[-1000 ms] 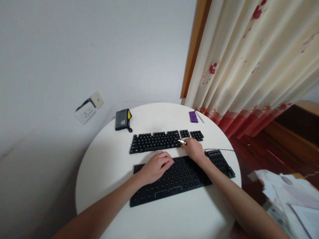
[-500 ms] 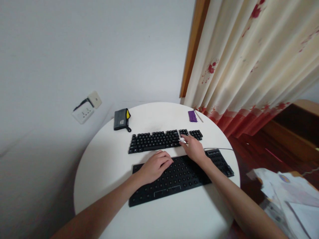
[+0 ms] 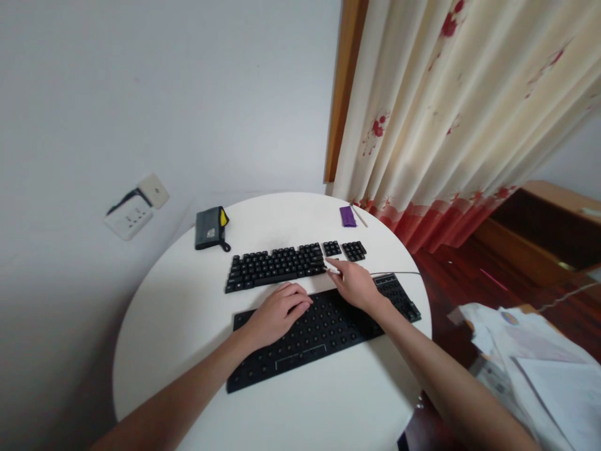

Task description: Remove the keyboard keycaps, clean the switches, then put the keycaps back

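Note:
A black keyboard base (image 3: 300,341) with most of its keycaps off lies tilted on the round white table (image 3: 173,326). My left hand (image 3: 282,313) lies over its upper left part, fingers stretched out and side by side, with nothing visible in them. Behind the base, black keycaps (image 3: 275,264) are set out in keyboard order on the table. My right hand (image 3: 354,283) is at the right end of their main block, its fingers closed on a small white stick-like tool (image 3: 333,268). The tool's tip is too small to make out. Part of the base is hidden under my right wrist.
A dark grey pouch (image 3: 210,227) with a yellow lining stands at the back left. At the back right lie a purple cloth piece (image 3: 348,217) and a thin stick (image 3: 359,216). A cable (image 3: 399,272) runs off the table's right edge. Papers (image 3: 539,357) lie beyond it.
The whole view has turned slightly right, so everything sits farther left in it. My right hand has shifted slightly among the keycaps, still holding the white tool; my left hand stays on the base.

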Demonstrator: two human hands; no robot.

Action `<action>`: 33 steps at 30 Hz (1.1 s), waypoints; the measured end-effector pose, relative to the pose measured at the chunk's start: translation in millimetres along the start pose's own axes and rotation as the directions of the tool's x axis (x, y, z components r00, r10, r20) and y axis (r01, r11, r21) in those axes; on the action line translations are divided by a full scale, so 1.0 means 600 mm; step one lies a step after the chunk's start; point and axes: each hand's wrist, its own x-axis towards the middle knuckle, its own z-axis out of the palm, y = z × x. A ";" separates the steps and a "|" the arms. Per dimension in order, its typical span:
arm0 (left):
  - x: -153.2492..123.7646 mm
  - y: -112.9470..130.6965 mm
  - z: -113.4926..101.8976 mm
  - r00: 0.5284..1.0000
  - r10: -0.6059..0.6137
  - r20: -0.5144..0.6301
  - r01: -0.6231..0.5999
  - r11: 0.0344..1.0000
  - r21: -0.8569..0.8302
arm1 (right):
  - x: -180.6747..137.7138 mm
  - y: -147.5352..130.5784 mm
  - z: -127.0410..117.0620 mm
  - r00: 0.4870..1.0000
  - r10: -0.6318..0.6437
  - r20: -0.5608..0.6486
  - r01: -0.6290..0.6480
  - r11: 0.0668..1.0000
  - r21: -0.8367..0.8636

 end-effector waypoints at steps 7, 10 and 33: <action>-0.001 0.002 -0.002 1.000 0.011 0.007 -0.011 1.000 -0.012 | 0.033 -0.032 0.046 0.972 0.044 0.232 0.028 0.954 -0.299; -0.001 0.002 -0.004 1.000 0.017 0.011 -0.017 1.000 -0.020 | 0.034 -0.031 0.049 0.966 0.046 0.253 0.041 0.944 -0.328; -0.029 0.069 0.032 0.968 -0.009 0.250 -0.069 0.951 0.303 | -0.206 0.104 -0.077 0.825 0.495 -0.272 -0.205 0.711 0.673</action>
